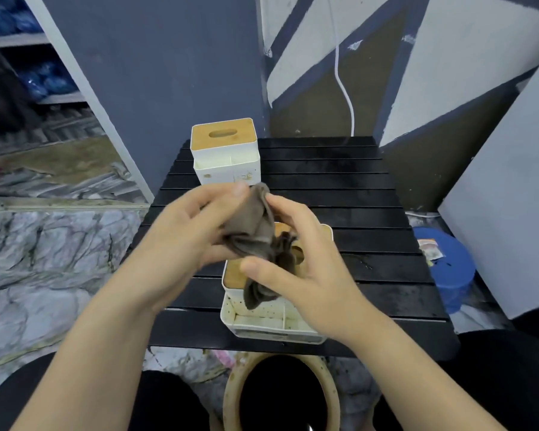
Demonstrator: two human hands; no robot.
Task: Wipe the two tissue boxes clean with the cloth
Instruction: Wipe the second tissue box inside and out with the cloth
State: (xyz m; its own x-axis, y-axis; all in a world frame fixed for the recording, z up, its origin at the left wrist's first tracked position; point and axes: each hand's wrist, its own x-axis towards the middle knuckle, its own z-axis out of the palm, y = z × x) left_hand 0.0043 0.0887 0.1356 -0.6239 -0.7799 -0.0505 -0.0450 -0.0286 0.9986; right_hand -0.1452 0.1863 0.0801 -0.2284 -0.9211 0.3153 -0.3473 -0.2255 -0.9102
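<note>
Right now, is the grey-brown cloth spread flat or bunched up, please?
Bunched up: the grey-brown cloth hangs in crumpled folds, pinched between the left hand and right hand.

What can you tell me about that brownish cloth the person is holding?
The cloth is a soft, thin, grey-brown fabric, bunched and creased into folds. It hangs in the air above the nearer tissue box, touching neither box as far as the view shows. The left hand pinches its upper part and the right hand grips its lower folds, with a loose corner dangling below the right thumb.
</note>
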